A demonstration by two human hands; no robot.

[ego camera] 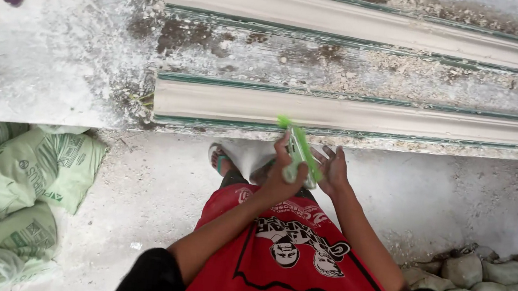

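Both hands [308, 170] around green tool [300, 151]

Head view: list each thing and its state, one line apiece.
Green tool: held upright in both hands, below the bench edge.
Left hand: gripping the tool.
Right hand: touching the tool, fingers spread.
Near moulding: lying flat, white, dusty.
Far moulding: lying flat.
Sacks: piled, closed.

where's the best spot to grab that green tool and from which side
Grip the green tool by its lower half, from beside and below, where the left hand already wraps it. It is a narrow strip tilted up toward the moulding, so its top end should stay free. The right hand is open beside it.
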